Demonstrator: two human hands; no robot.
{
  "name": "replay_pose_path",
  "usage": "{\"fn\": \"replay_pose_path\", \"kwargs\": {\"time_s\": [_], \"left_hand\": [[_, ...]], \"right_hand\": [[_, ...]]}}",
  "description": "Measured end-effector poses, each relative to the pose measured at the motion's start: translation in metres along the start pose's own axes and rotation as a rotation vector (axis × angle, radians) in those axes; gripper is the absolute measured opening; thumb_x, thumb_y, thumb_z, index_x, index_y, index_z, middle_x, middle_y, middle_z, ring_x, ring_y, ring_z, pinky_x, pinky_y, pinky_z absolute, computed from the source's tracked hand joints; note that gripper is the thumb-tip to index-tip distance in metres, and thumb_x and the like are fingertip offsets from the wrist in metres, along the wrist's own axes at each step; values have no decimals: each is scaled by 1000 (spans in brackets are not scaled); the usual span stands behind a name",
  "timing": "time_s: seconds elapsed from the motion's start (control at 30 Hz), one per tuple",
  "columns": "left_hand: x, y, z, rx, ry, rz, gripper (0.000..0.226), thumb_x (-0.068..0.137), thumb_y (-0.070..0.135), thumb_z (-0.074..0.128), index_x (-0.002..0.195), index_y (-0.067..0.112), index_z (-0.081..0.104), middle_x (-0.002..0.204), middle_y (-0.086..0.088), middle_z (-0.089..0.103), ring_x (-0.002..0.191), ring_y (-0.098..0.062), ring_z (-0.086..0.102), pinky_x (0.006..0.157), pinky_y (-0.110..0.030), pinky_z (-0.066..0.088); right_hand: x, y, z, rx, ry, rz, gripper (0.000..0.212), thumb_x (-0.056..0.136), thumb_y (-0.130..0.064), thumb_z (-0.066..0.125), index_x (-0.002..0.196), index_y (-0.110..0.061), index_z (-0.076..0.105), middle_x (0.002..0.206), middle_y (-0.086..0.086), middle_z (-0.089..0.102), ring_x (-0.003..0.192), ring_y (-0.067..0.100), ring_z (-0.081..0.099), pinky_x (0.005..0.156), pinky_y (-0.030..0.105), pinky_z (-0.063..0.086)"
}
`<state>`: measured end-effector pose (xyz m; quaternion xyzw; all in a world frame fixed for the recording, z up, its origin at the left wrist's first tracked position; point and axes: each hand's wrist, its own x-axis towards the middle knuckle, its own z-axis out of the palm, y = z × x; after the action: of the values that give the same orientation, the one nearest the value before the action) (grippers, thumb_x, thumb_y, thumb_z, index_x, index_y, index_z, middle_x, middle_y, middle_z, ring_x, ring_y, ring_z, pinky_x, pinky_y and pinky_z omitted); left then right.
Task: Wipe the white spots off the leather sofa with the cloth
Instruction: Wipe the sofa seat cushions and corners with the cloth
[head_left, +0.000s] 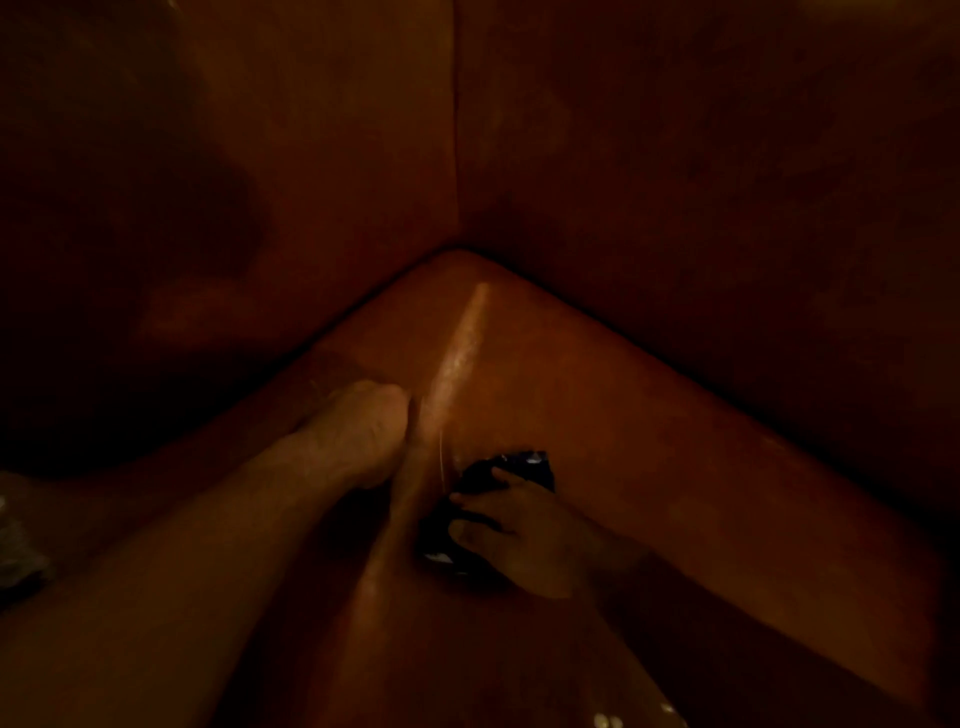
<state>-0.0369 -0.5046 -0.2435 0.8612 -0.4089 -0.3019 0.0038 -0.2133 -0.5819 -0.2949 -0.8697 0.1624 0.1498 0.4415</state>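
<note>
Right hand (514, 540) grips the dark cloth (519, 467) on the sofa (649, 415) seat, lower centre. Left hand (363, 431) rests beside it; finger pose too dim to tell. White spots (608, 721) remain at bottom edge, so wiping is judged unfinished.

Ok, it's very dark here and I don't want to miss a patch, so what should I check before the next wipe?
1. Grip: ok, the right hand curls its fingers round the cloth.
2. Contact: ok, the cloth lies on the sofa seat, right of the seam.
3. Path: ok, the left hand rests left of the seam, apart from the cloth.
4. Work left: not ok, white spots show at the bottom edge.
5. Patch under the cloth: cannot tell, hidden and dark.
</note>
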Motion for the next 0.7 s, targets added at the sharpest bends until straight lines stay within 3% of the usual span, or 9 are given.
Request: {"fn": "replay_pose_path", "kwargs": {"time_s": [0.07, 0.13, 0.2, 0.27, 0.33, 0.47, 0.57, 0.63, 0.7], "left_hand": [[-6, 1, 6, -35, 8, 19, 22, 88, 13, 52, 105, 20, 65, 102, -2, 65, 91, -20, 62, 84, -38, 55], [-10, 0, 10, -107, 29, 19, 15, 87, 21, 57, 97, 27, 66, 91, 5, 63, 79, -15, 59, 77, -36, 55], [-10, -2, 12, -126, 40, 3, 12, 89, 25, 55, 94, 32, 64, 80, 12, 56, 67, -7, 51, 66, -28, 49], [-14, -9, 9, -58, 80, -79, 14, 91, 20, 53, 98, 27, 63, 86, 9, 57, 71, -9, 52, 66, -27, 46], [-14, -8, 7, 28, 97, -153, 19, 91, 13, 52, 107, 20, 61, 105, -3, 61, 90, -20, 59, 75, -33, 49], [-14, -12, 8, 51, 101, -211, 21, 90, 11, 53, 108, 16, 62, 107, -7, 62, 95, -27, 62, 75, -36, 52], [-8, -25, 5, 65, 137, -282, 23, 88, 12, 54, 110, 13, 61, 113, -11, 61, 102, -31, 61, 83, -41, 53], [-5, -32, 3, 60, 177, -306, 19, 89, 10, 53, 104, 11, 62, 107, -11, 62, 98, -31, 62, 77, -38, 50], [-3, -41, 4, 34, 227, -328, 14, 89, 9, 51, 97, 9, 63, 92, -9, 61, 87, -30, 61, 69, -35, 47]], "right_hand": [[-11, -4, -4, 295, 75, 106, 26, 96, -35, 49, 84, -25, 70, 88, -7, 71, 83, 5, 65, 87, 29, 47], [-13, -8, -13, 681, 214, 215, 23, 95, -25, 53, 80, -19, 70, 72, -4, 72, 62, 9, 66, 63, 25, 52], [-10, -3, -32, 871, 396, 239, 25, 95, -22, 50, 81, -12, 68, 64, -1, 70, 54, 12, 63, 54, 21, 47], [-6, -9, -57, 869, 504, 170, 29, 96, -29, 48, 80, -17, 69, 69, 4, 69, 60, 21, 60, 60, 29, 43], [-4, -14, -78, 806, 606, 142, 28, 98, -35, 44, 88, -25, 68, 86, 8, 70, 72, 28, 63, 64, 36, 47], [15, -27, -87, 655, 633, 13, 25, 100, -32, 40, 105, -25, 64, 90, -2, 69, 78, 18, 64, 62, 24, 50], [58, -31, -66, 474, 601, -5, 36, 97, -43, 40, 116, -22, 62, 102, -1, 71, 94, 17, 67, 85, 37, 53], [84, -30, -51, 333, 518, 13, 46, 94, -54, 35, 126, -28, 55, 121, 1, 63, 113, 23, 58, 103, 48, 41], [100, -27, -37, 127, 390, 99, 47, 98, -48, 29, 139, -28, 42, 145, 0, 42, 137, 28, 31, 117, 47, 13]]}}
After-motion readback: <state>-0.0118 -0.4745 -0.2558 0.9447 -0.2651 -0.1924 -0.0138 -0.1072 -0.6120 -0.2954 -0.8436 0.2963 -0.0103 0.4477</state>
